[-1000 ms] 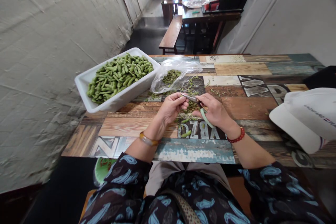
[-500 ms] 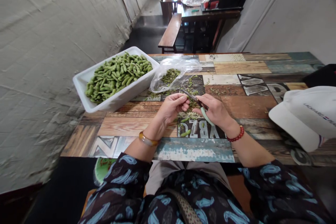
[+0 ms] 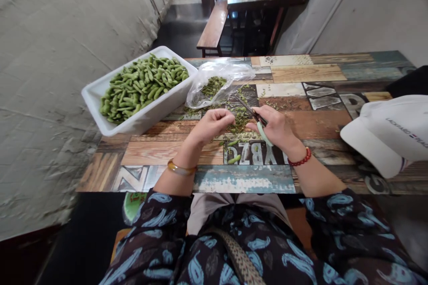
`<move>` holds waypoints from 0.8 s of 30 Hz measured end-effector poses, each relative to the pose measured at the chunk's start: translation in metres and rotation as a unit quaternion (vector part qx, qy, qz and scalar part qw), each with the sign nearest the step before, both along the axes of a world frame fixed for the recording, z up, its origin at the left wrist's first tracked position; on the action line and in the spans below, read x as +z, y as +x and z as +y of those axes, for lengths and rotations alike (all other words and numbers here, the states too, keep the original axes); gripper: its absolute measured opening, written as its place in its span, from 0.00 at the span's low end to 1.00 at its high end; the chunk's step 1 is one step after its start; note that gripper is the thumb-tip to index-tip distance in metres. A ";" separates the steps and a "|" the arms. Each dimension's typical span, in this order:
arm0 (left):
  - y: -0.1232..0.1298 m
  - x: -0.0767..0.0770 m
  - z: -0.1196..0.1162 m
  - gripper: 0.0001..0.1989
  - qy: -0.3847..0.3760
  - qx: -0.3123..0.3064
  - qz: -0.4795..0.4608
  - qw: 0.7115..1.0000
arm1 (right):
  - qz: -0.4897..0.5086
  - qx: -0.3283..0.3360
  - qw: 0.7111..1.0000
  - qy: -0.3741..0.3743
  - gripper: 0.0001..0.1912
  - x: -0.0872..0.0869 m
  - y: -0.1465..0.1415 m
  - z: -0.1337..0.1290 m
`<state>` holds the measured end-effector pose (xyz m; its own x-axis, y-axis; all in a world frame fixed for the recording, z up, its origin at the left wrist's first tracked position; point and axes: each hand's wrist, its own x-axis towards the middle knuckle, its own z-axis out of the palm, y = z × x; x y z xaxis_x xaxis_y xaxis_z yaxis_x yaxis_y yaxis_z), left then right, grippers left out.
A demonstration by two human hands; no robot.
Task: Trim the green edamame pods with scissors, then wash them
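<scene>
My right hand is wrapped round a pair of scissors with pale green handles, the blades pointing up and left. Just left of the blades, my left hand is closed with its fingers curled; whatever it may hold is hidden. Beneath and between the hands lie green trimmings on the patterned table. Two or so green pods rest nearer the table's front edge. A white tub heaped with green pods stands at the left. Beside it, a clear plastic bag holds more trimmings.
A white cap lies at the table's right, with a black item behind it. Beyond the table are a wooden bench and another table with things on it. A wall runs along the left.
My left hand has moved slightly left, away from the scissor tips, and its fingers are more curled. My right hand still holds the scissors. The view has tilted down a little.
</scene>
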<state>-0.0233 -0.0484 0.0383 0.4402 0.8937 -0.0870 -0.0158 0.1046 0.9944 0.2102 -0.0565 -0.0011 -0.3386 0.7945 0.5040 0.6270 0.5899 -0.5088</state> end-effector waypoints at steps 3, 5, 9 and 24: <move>-0.002 -0.001 -0.002 0.11 0.097 -0.101 0.135 0.981 | -0.004 -0.004 1.000 0.003 0.23 0.001 0.000 0.000; -0.002 -0.004 -0.002 0.09 0.140 -0.137 0.205 0.959 | -0.006 -0.012 1.000 0.003 0.22 0.002 0.000 0.000; 0.004 -0.009 -0.003 0.08 0.201 -0.156 0.316 0.914 | -0.004 -0.019 1.000 0.007 0.22 0.003 0.000 0.000; 0.002 0.002 -0.003 0.16 -0.019 0.008 -0.076 0.997 | 0.028 0.006 0.999 0.014 0.24 0.004 -0.001 -0.002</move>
<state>-0.0215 -0.0513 0.0404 0.4374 0.8977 -0.0533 -0.1680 0.1398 0.9758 0.2089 -0.0581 0.0030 -0.3190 0.7754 0.5449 0.5906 0.6123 -0.5255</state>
